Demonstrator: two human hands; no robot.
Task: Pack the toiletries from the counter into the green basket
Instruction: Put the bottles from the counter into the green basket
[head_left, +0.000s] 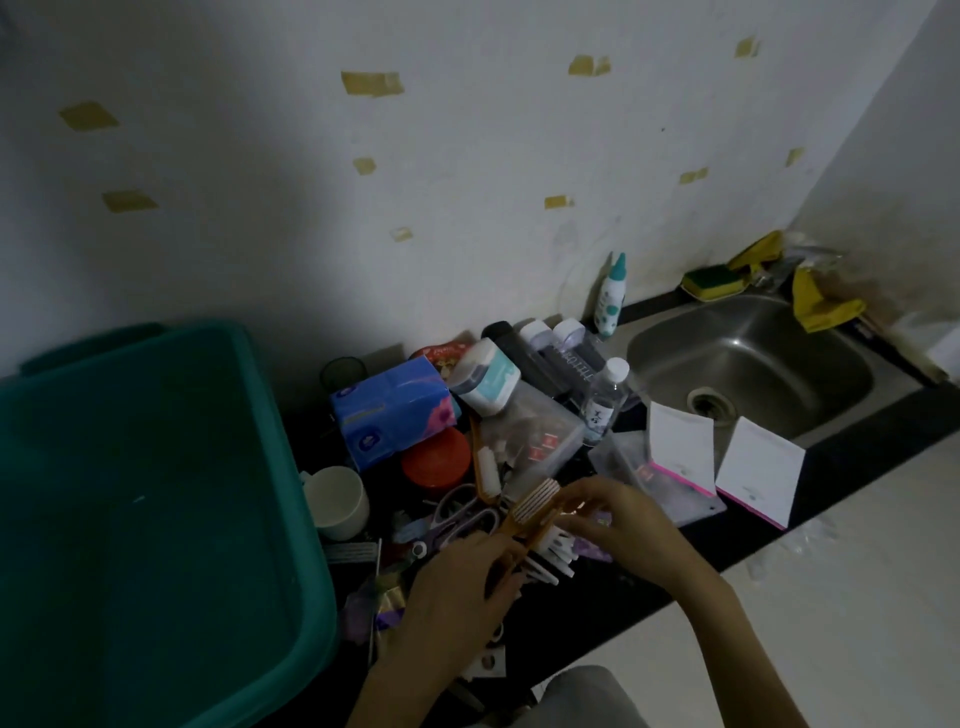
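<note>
Both hands meet over a cluttered desk (841, 431), gripping an orange-brown comb (527, 514) between them: the left hand (457, 597) closed on its lower end, the right hand (618, 519) pinching near the toothed head. The comb's long axis runs from lower left to upper right. The green basket (291, 467), apparently empty, stands just to the left, nearer the left hand, which looks better placed to carry it across.

A dim home kitchenette: a steel sink (748, 364) set in a dark surface (857, 431), a scrubbing sponge (712, 281), tape-patched wall (467, 156).
</note>
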